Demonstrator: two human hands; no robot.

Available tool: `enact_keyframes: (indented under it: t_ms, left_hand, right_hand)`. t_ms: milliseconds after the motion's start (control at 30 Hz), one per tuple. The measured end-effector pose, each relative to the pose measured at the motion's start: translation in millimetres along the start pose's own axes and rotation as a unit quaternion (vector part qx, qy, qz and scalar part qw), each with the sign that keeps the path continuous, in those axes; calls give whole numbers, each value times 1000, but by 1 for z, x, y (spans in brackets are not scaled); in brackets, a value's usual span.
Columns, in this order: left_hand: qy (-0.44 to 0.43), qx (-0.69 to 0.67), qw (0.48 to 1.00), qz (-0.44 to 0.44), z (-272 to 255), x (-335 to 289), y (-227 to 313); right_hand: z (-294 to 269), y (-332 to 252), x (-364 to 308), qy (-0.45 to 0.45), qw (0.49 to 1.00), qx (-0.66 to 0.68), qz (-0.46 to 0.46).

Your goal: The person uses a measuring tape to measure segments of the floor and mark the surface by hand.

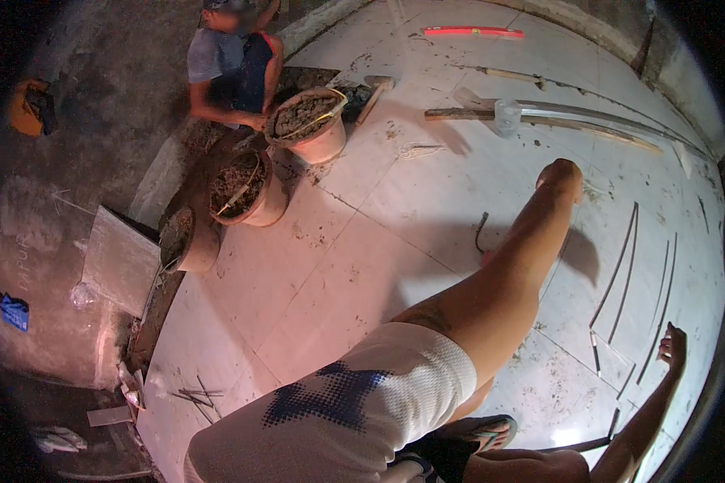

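My left hand (562, 174), at the end of the stretched left arm, is closed low over the white tiled floor (427, 209). What it holds, if anything, is hidden under the fingers; thin pale strands (596, 188) lie beside it. Beyond it stands a clear plastic cup (507, 117) next to a wooden batten (556, 133) and a long metal straightedge (588, 112). At the far right, my right hand (673, 346) hangs with loosely curled fingers and the thumb apart, nothing visible in it. Thin dark strips (615, 266) lie close to that hand.
Buckets of wet mortar (308, 133) line the floor's left edge, where a person (232, 72) squats with a hand at one. A hammer (372, 98) lies beside them. At the back is a red spirit level (474, 32). A loose tile (121, 258) leans at left.
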State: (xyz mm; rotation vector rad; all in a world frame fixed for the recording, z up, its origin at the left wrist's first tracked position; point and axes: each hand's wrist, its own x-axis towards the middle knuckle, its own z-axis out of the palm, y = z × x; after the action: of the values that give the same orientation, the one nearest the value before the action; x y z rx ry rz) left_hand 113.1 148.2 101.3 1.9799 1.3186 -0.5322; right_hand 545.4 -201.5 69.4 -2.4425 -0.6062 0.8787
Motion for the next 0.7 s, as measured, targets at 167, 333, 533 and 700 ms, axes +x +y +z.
enact_keyframes:
  t_ms: [167, 333, 533, 700]
  left_hand:
    - [34, 0, 999, 10, -1, -3, -2]
    - [75, 15, 997, 25, 2, -3, 0]
    - [31, 4, 999, 7, 0, 1, 2]
    - [-56, 6, 998, -21, -3, 9, 1]
  right_hand:
    - [6, -9, -12, 24, 1000, 15, -9]
    - [-3, -6, -3, -42, 999, 19, -2]
    - [-1, 1, 4, -12, 1000, 15, -2]
    - [3, 1, 7, 5, 1000, 4, 0]
